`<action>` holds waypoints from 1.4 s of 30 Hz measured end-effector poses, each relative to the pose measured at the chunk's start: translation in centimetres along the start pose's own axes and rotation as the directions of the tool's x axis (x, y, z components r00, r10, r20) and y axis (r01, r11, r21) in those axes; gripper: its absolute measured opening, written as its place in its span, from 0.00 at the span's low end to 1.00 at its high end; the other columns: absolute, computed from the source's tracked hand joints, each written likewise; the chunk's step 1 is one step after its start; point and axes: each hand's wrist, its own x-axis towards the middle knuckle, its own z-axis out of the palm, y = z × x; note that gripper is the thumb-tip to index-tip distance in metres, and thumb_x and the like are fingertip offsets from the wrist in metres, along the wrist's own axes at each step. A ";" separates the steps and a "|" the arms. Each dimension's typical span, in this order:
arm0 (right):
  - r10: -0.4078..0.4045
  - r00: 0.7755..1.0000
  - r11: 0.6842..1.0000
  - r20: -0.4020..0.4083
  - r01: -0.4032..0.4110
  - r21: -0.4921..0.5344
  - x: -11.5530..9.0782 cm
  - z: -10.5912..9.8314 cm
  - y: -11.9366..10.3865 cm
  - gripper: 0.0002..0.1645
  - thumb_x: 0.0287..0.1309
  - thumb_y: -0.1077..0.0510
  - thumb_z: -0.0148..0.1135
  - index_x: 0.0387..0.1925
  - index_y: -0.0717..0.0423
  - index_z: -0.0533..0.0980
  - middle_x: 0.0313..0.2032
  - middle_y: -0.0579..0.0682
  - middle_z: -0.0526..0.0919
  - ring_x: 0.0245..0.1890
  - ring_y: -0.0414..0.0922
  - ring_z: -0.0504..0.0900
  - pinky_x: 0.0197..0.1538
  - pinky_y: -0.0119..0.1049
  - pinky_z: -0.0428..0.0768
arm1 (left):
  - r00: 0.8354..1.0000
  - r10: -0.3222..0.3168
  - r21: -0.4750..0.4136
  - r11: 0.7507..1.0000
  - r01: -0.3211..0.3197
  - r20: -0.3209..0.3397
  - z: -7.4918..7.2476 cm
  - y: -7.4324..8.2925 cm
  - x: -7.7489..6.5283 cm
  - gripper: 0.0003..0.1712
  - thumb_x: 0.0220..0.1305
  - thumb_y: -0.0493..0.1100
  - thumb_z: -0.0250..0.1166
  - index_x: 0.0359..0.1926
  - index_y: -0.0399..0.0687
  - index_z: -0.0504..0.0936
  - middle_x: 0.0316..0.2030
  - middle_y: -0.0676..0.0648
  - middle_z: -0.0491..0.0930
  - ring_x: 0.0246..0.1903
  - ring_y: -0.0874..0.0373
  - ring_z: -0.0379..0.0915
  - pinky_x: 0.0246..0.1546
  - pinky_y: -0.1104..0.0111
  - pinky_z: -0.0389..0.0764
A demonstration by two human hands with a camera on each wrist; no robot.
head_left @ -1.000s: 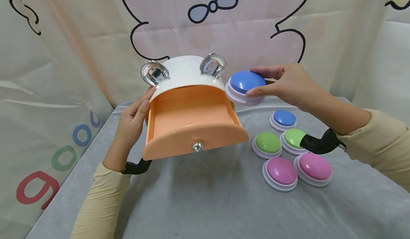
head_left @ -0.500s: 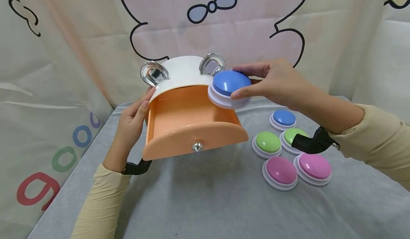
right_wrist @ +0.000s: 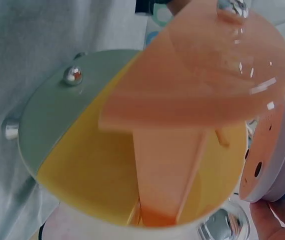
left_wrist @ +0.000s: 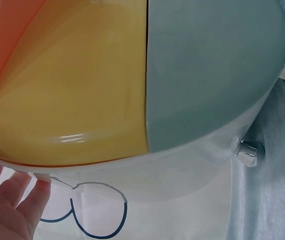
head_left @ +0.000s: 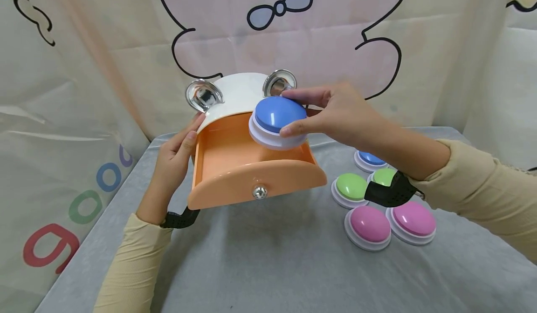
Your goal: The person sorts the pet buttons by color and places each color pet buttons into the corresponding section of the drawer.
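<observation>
A round white drawer cabinet (head_left: 241,89) with silver ears stands at centre in the head view. Its orange drawer (head_left: 224,182) is pulled out, with a silver knob on the front. My left hand (head_left: 174,164) rests against the cabinet's left side, fingers fairly straight. In the left wrist view, the fingertips (left_wrist: 41,187) touch the white shell beside yellow and green front sections. My right hand (head_left: 335,112) pinches a blue dome button (head_left: 278,115) by its white base, tilted over the drawer's right part. The button's underside (right_wrist: 265,155) with small holes shows in the right wrist view.
On the grey cloth (head_left: 260,266) to the right sit several more dome buttons: pink (head_left: 370,224), another pink (head_left: 414,217), green (head_left: 351,186), a second green and a blue (head_left: 369,158), partly behind the right arm. A printed curtain (head_left: 293,47) hangs behind.
My right hand has carried the blue button leftward, from beside the cabinet to over the open drawer. The left hand and the cabinet have stayed in place.
</observation>
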 end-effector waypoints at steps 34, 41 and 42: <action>-0.019 0.975 0.994 0.221 0.043 -0.103 2.4 5.7 -2.1 0.40 0.44 0.45 0.81 0.62 0.40 0.78 0.54 0.42 0.85 0.52 0.41 0.83 0.56 0.37 0.84 | 0.998 -0.063 0.036 0.997 0.062 0.012 -0.1 0.5 -0.1 0.25 0.78 0.53 0.46 0.72 0.63 0.68 0.74 0.58 0.62 0.75 0.62 0.55 0.71 0.59 0.66; -0.030 0.951 0.984 0.307 0.082 -0.156 3.5 6.1 -1.8 0.40 0.46 0.46 0.80 0.64 0.41 0.76 0.55 0.42 0.85 0.56 0.39 0.80 0.59 0.35 0.82 | 0.998 -0.066 0.053 0.996 0.066 0.012 -0.1 0.4 -0.1 0.25 0.78 0.55 0.45 0.72 0.65 0.67 0.74 0.58 0.61 0.76 0.62 0.54 0.72 0.56 0.65; -0.034 0.948 0.985 0.316 0.086 -0.151 3.6 6.2 -1.8 0.40 0.46 0.47 0.80 0.64 0.42 0.77 0.55 0.42 0.85 0.56 0.39 0.81 0.59 0.35 0.81 | 0.998 -0.067 0.053 0.996 0.066 0.012 -0.1 0.4 -0.1 0.25 0.78 0.55 0.45 0.72 0.65 0.67 0.74 0.58 0.61 0.76 0.62 0.54 0.72 0.56 0.65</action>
